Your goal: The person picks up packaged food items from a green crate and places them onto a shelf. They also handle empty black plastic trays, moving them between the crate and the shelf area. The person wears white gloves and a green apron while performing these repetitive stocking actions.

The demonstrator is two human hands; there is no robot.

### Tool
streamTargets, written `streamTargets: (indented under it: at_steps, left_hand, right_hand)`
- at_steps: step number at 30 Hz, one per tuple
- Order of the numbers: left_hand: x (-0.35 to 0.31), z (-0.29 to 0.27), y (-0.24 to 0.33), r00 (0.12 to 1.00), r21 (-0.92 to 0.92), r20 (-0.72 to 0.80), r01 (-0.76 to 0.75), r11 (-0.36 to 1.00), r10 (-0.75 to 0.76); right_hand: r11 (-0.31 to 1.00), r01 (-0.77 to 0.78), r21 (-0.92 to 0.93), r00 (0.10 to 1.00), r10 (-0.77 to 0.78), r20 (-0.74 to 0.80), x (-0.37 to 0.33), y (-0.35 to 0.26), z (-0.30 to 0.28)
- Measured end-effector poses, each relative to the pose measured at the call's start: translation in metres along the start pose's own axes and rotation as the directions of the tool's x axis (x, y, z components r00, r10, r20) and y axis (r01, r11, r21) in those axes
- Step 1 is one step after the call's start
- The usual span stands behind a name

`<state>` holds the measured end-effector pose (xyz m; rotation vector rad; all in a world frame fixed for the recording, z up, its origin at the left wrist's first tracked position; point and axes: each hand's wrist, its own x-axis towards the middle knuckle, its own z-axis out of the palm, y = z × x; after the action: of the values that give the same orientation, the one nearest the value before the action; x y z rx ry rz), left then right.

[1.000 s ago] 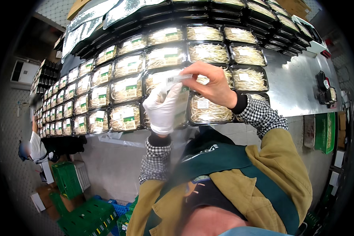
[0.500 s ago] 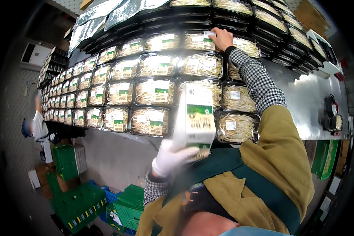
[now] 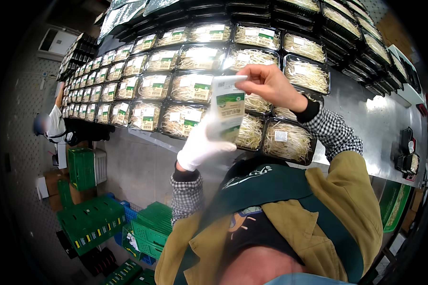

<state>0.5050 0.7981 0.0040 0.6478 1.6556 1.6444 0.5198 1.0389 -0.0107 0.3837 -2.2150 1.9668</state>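
Observation:
My left hand, in a white glove, is closed around a strip of green and white printed labels held upright over the packs. My bare right hand pinches the label at the strip's top edge between thumb and fingers. Beneath both hands lie rows of black trays of bean sprouts under clear film. A tray near the table's front edge carries just a small white sticker, as does a farther one. Trays to the left, such as this one, bear the green and white label as well. The strip and left hand partly hide some trays.
Tall stacks of sprout trays stand at the back right. Bare steel table shows on the right, with small black trays farther along. Green crates sit on the floor at lower left. Another person stands at the table's far left.
My right hand has come back from a tray in a far row, which now bears a label, to the top of the label strip. My left hand has raised the strip.

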Motion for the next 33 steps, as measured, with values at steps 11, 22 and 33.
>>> streamTargets:
  at_steps: [11, 22, 33]
  left_hand:
    - [0.021, 0.041, -0.029, 0.938, 0.334, -0.3, -0.067, 0.94, 0.173]
    - [-0.055, 0.025, -0.039, 0.964, -0.101, -0.034, 0.259, 0.961, -0.264]
    - [-0.009, 0.028, -0.051, 0.965, 0.054, -0.259, -0.025, 0.998, 0.038]
  right_hand:
    - [0.696, 0.209, -0.687, 0.752, -0.564, -0.343, -0.015, -0.009, -0.023]
    - [0.131, -0.299, -0.945, 0.951, -0.046, -0.307, 0.011, 0.151, -0.08]
    - [0.979, -0.119, -0.167, 0.992, 0.125, 0.024, -0.056, 0.001, 0.025]
